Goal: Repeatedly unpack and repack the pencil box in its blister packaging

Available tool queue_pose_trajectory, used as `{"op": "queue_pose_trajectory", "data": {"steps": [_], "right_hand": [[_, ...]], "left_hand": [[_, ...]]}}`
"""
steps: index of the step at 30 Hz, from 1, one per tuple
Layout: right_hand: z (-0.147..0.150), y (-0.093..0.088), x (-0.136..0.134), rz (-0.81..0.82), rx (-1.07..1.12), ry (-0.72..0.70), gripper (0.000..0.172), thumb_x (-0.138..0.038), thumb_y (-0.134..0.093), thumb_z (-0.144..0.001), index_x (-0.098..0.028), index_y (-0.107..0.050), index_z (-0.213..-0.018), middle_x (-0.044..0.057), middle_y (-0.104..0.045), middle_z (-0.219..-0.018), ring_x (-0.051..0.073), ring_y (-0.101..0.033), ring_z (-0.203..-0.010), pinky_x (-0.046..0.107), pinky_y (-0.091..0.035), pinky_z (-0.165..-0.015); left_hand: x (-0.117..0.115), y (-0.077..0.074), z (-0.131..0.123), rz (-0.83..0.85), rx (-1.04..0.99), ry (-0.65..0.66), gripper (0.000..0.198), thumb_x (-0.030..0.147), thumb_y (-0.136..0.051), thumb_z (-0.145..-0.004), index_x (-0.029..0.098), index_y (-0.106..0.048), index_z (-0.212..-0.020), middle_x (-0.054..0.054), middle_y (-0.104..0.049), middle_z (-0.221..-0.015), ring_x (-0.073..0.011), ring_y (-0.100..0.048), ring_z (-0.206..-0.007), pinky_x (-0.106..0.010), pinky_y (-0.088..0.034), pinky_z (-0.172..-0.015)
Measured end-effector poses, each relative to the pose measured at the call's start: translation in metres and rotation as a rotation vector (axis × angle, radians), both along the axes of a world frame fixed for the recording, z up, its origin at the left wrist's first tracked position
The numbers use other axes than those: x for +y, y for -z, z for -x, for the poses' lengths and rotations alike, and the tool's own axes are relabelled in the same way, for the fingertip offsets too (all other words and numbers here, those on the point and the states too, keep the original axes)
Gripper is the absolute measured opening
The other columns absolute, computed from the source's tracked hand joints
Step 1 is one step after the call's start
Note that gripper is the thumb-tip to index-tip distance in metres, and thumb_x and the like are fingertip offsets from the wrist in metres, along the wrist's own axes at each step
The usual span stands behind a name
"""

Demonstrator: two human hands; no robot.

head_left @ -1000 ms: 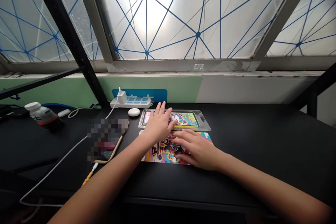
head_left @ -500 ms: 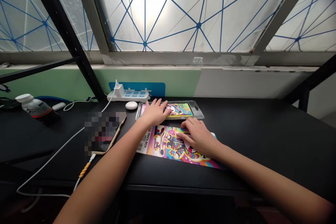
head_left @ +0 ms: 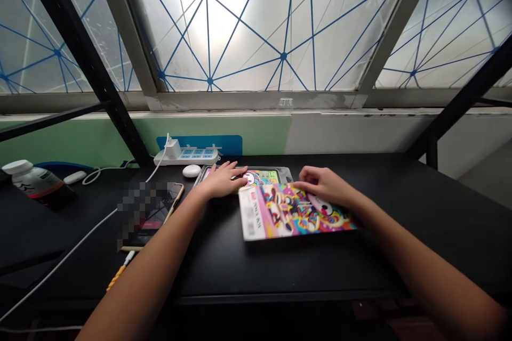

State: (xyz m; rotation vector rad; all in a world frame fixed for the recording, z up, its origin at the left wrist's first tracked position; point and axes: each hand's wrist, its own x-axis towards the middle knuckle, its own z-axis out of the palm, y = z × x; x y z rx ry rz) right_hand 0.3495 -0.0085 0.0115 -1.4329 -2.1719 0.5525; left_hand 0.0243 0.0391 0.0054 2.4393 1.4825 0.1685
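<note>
My left hand point(head_left: 222, 180) lies flat, fingers spread, on the left end of a pencil box in a clear plastic blister pack point(head_left: 264, 176) at the back of the black desk point(head_left: 420, 213). A colourful printed card insert point(head_left: 288, 213) is lifted in front of the pack, its far edge raised. My right hand point(head_left: 326, 184) pinches that card at its far right edge. The card hides the front part of the blister pack.
A phone point(head_left: 150, 213) with a white cable point(head_left: 60, 264) lies left of my left arm. Behind it sit a white power strip point(head_left: 188, 155), a small white round object point(head_left: 192, 171) and a white-capped bottle point(head_left: 34, 181) on its side. A frosted window point(head_left: 256, 21) fills the back.
My right hand went from pressing flat on the card to gripping its far edge, and lifted and shifted it to the right. My left hand stayed on the blister pack.
</note>
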Motion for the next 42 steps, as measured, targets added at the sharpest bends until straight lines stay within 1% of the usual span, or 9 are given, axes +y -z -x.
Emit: {"op": "queue_pose_trajectory", "data": {"steps": [3, 5, 7, 9, 12, 17, 24, 32, 42], "right_hand": [[-0.04, 0.001, 0.023, 0.148, -0.089, 0.091, 0.047, -0.068, -0.059, -0.082, -0.022, -0.061, -0.073, 0.001, -0.064, -0.066, 0.016, -0.054, -0.058, 0.028, -0.037, -0.052], [-0.052, 0.005, 0.031, 0.186, -0.135, 0.137, 0.046, -0.066, -0.059, -0.083, -0.022, -0.064, -0.073, 0.002, -0.067, -0.069, 0.017, -0.056, -0.06, 0.029, -0.039, -0.053], [-0.051, 0.009, 0.032, 0.135, -0.14, 0.159, 0.041, -0.061, -0.057, -0.085, -0.022, -0.066, -0.079, 0.004, -0.07, -0.076, 0.02, -0.061, -0.067, 0.031, -0.044, -0.058], [-0.04, 0.013, 0.029, 0.016, -0.135, 0.148, 0.036, -0.055, -0.055, -0.088, -0.022, -0.068, -0.087, 0.007, -0.071, -0.089, 0.023, -0.064, -0.08, 0.034, -0.049, -0.07], [-0.014, 0.018, 0.021, -0.107, -0.121, 0.101, 0.036, -0.052, -0.051, -0.091, -0.021, -0.067, -0.099, 0.009, -0.068, -0.107, 0.025, -0.063, -0.098, 0.037, -0.048, -0.086], [0.014, 0.023, 0.018, -0.003, -0.104, 0.099, 0.044, -0.061, -0.054, -0.088, -0.021, -0.063, -0.104, 0.008, -0.068, -0.103, 0.024, -0.062, -0.087, 0.035, -0.048, -0.075], [-0.015, 0.015, 0.023, 0.11, -0.092, 0.097, 0.04, -0.061, -0.058, -0.085, -0.024, -0.065, -0.1, 0.005, -0.07, -0.104, 0.025, -0.063, -0.094, 0.034, -0.047, -0.078], [-0.038, 0.011, 0.028, 0.252, -0.066, 0.087, 0.048, -0.067, -0.058, -0.081, -0.022, -0.066, -0.094, 0.002, -0.067, -0.083, 0.018, -0.06, -0.067, 0.029, -0.044, -0.06], [-0.05, 0.006, 0.028, 0.211, -0.085, 0.114, 0.048, -0.067, -0.061, -0.08, -0.022, -0.067, -0.094, 0.004, -0.071, -0.091, 0.019, -0.063, -0.075, 0.029, -0.045, -0.064]], "left_hand": [[-0.004, -0.003, 0.0, -0.022, -0.01, -0.024, 0.057, 0.063, -0.033, -0.097, 0.037, -0.047, -0.146, -0.009, -0.035, -0.16, -0.0327, -0.024, -0.15, -0.068, -0.011, -0.115], [-0.008, -0.004, -0.006, -0.069, -0.03, -0.045, 0.05, 0.056, -0.033, -0.1, 0.034, -0.06, -0.135, -0.008, -0.047, -0.153, -0.0347, -0.031, -0.147, -0.07, -0.014, -0.113], [-0.013, -0.003, -0.015, -0.131, -0.067, -0.053, 0.045, 0.049, -0.034, -0.101, 0.029, -0.071, -0.116, -0.007, -0.059, -0.142, -0.0353, -0.038, -0.143, -0.067, -0.019, -0.114], [-0.018, -0.001, -0.025, -0.181, -0.103, -0.055, 0.041, 0.043, -0.037, -0.101, 0.024, -0.073, -0.102, -0.009, -0.064, -0.135, -0.0333, -0.044, -0.139, -0.059, -0.026, -0.115], [-0.026, 0.003, -0.037, -0.221, -0.132, -0.04, 0.034, 0.042, -0.04, -0.1, 0.023, -0.066, -0.113, -0.011, -0.062, -0.137, -0.0311, -0.049, -0.134, -0.06, -0.028, -0.115], [-0.031, 0.005, -0.041, -0.144, -0.066, 0.033, 0.048, 0.05, -0.037, -0.1, 0.028, -0.05, -0.141, -0.011, -0.043, -0.155, -0.0347, -0.032, -0.146, -0.07, -0.019, -0.113], [-0.03, -0.002, -0.033, -0.088, -0.044, 0.155, 0.048, 0.05, -0.038, -0.099, 0.035, -0.052, -0.142, -0.011, -0.038, -0.158, -0.0332, -0.03, -0.147, -0.067, -0.019, -0.113], [-0.029, -0.002, -0.029, -0.085, -0.077, 0.224, 0.046, 0.05, -0.042, -0.098, 0.036, -0.056, -0.14, -0.011, -0.042, -0.156, -0.0304, -0.035, -0.145, -0.063, -0.022, -0.113], [-0.028, -0.002, -0.028, -0.108, -0.081, 0.247, 0.046, 0.05, -0.042, -0.098, 0.036, -0.056, -0.139, -0.012, -0.044, -0.154, -0.0306, -0.038, -0.144, -0.06, -0.025, -0.112]]}}
